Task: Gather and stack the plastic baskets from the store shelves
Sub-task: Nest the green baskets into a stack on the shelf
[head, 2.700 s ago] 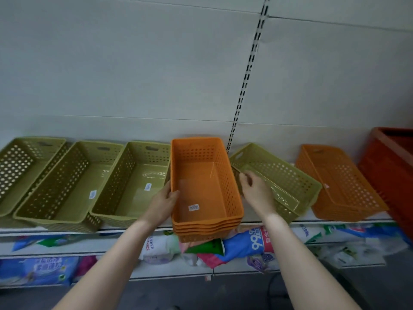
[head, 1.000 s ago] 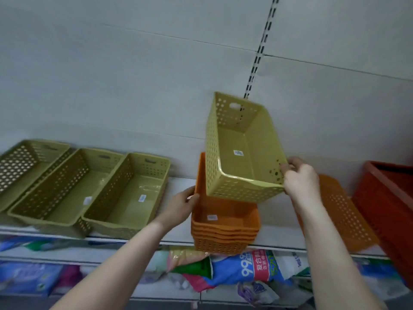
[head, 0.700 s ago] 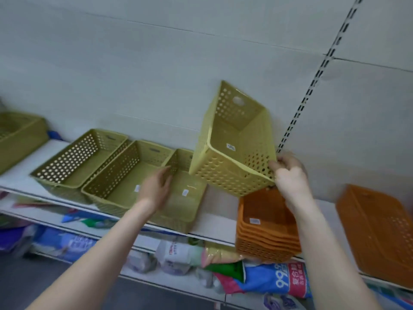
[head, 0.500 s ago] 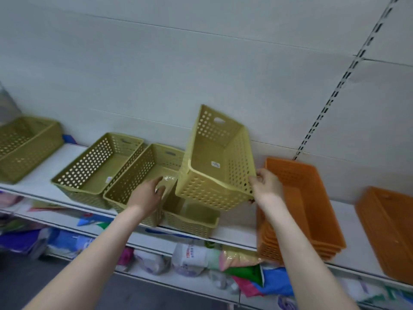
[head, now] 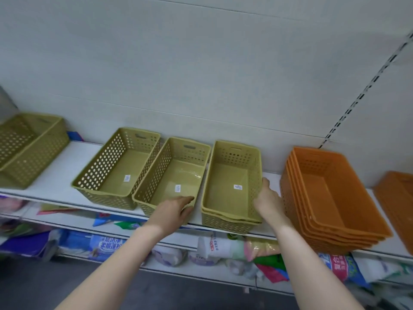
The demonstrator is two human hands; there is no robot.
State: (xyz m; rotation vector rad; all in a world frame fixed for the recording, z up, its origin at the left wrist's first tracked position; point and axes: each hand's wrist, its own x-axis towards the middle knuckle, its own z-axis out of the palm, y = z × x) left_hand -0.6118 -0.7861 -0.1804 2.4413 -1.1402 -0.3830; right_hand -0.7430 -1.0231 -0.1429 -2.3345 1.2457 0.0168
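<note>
A light olive basket (head: pixel 232 184) sits nested in another olive basket on the white shelf (head: pixel 67 166). My right hand (head: pixel 266 198) grips its right wall near the front. My left hand (head: pixel 176 209) clasps the near rim of the neighbouring olive basket (head: pixel 176 173), fingers over the edge and thumb on the outer face. Another olive basket (head: pixel 118 168) stands left of that one, and a larger one (head: pixel 29 148) is at the far left. A stack of several orange baskets (head: pixel 330 198) stands right of my right hand.
A single orange basket (head: pixel 395 198) sits at the right edge of the shelf. Below, a lower shelf holds packaged goods in bags (head: pixel 212 249). A slotted upright rail (head: pixel 348 108) runs up the white back wall.
My right hand has lowered the olive basket from the air into the olive basket on the shelf. My left hand moved onto the near rim of the neighbouring basket. The view shifted left.
</note>
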